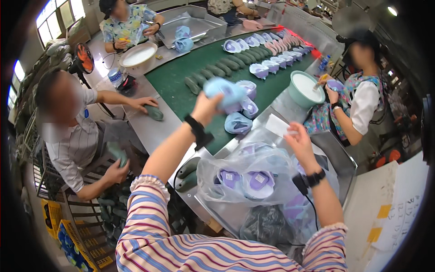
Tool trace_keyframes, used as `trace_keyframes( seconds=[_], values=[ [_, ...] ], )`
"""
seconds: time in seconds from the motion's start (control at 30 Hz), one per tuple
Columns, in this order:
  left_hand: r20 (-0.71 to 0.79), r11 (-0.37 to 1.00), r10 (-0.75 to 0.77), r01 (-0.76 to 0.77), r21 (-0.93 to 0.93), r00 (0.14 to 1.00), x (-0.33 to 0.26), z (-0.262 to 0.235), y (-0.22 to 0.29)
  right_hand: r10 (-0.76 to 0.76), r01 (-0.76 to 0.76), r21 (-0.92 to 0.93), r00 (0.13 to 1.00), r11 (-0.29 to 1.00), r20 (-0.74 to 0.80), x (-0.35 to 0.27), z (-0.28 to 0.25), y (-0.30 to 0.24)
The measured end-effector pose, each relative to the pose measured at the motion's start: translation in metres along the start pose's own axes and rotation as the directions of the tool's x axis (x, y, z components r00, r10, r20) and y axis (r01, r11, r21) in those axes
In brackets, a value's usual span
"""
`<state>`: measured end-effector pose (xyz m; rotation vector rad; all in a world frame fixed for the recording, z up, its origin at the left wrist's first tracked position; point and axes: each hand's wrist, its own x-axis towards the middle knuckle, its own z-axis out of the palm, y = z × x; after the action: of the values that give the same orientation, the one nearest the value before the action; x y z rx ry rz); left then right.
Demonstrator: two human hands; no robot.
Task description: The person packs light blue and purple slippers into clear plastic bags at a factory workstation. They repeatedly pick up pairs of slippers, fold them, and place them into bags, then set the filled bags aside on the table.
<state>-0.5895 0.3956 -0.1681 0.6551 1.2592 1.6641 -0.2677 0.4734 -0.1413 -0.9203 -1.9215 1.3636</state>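
Note:
My left hand (206,109) is raised over the near end of the green belt, its fingers closed on a light blue shoe upper (225,92) smeared by motion. Lavender-and-blue shoe uppers (238,123) lie on the belt just beyond and below that hand. My right hand (300,143) hovers over the bench with its fingers apart, holding nothing, near a white card or box (276,125). Between my forearms a clear plastic bag (213,183) spreads open, with several more lavender shoe uppers (259,180) in it.
Rows of dark green shoe-shaped pieces (221,68) and pale uppers run along the green belt (167,75). One co-worker (74,136) sits at left holding green pieces; another (358,90) at right brushes an upper beside a basin (299,88). A yellow crate (74,245) stands lower left.

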Motion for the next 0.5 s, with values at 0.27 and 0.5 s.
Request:
trace_keyframes(
  seconds=[0.27,0.5],
  values=[
    [0.285,0.97,-0.112,0.043,0.238,0.952,-0.013,-0.005,0.017,0.099,0.09,-0.256,0.763,0.962,0.638,-0.101,0.003,0.007],
    [0.615,0.122,-0.648,-0.736,0.665,0.448,-0.163,0.045,-0.106,0.191,0.375,-0.709,0.792,0.597,0.58,-0.142,0.03,0.059]
  ],
)
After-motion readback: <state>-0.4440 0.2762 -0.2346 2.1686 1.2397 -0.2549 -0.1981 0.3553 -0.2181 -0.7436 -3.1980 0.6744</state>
